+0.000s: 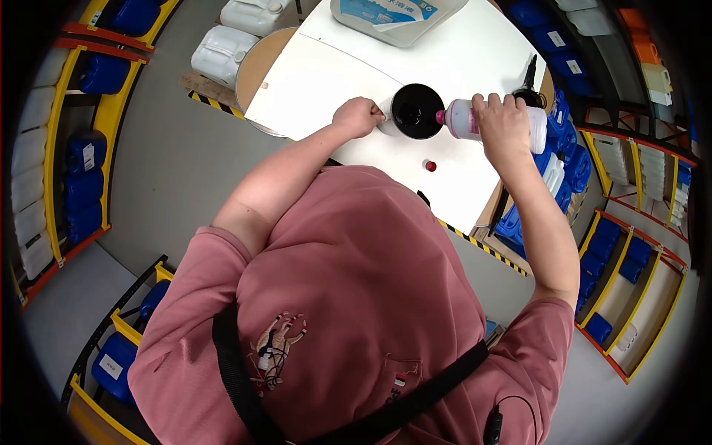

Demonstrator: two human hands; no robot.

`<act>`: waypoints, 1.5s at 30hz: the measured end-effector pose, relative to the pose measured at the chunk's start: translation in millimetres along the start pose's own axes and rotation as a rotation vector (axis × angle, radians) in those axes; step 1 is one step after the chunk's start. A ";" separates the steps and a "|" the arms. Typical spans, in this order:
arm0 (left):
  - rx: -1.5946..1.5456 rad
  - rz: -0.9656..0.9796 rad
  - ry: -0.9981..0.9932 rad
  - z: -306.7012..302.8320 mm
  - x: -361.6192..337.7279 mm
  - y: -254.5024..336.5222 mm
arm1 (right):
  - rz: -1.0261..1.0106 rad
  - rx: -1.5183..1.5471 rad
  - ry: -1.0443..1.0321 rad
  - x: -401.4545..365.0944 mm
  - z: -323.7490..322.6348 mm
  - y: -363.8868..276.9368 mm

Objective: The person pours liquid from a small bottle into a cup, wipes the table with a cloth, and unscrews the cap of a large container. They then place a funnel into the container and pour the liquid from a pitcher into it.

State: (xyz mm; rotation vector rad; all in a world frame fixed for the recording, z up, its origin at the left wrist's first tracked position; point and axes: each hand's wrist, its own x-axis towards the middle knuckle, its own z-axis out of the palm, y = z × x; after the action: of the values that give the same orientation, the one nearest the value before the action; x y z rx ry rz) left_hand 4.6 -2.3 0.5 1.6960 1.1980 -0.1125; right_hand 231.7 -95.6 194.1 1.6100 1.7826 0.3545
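My right hand (504,130) is wrapped round a whitish bottle (465,119) with a pink neck, tilted on its side. The bottle's mouth is at the right rim of a cup (417,111) with a black inside and a pale outside. To the cup's left, my left hand (359,117) has its fingers pressed together at the cup's side; the part they grip is mostly hidden. A small red cap (430,166) lies on the white table (326,70), just below the cup.
A large translucent jug (400,22) with a blue label stands at the table's far edge. White canisters (219,55) are at the upper left. Blue containers (512,226) sit beside the table's right edge. Shelves with blue and white containers line both sides.
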 end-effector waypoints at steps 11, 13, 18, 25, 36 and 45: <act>-0.008 0.005 0.006 1.1 0.0 -1.6 | -0.021 -0.068 -0.020 -4.4 -21.9 -2.0; 0.015 0.027 0.015 2.2 1.7 -3.4 | -0.021 -0.071 -0.026 -3.4 -19.3 -2.1; 0.007 0.023 0.009 1.0 0.0 -2.2 | -0.021 -0.065 -0.044 -1.8 -20.4 -2.8; 0.022 0.026 0.013 -0.1 -1.6 -0.5 | -0.012 -0.064 -0.066 1.0 -16.6 -3.0; 0.027 0.020 0.008 -1.4 -1.2 0.1 | -0.025 -0.043 -0.037 11.8 10.6 -17.6; 0.025 0.005 0.001 -0.9 -1.6 2.0 | -0.024 -0.035 -0.057 14.1 8.3 -16.9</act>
State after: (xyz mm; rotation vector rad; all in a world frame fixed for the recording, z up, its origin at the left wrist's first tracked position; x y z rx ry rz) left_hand 4.9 -2.7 3.3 1.7204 1.1973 -0.1239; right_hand 224.5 -87.6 173.2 1.5579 1.7424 0.3229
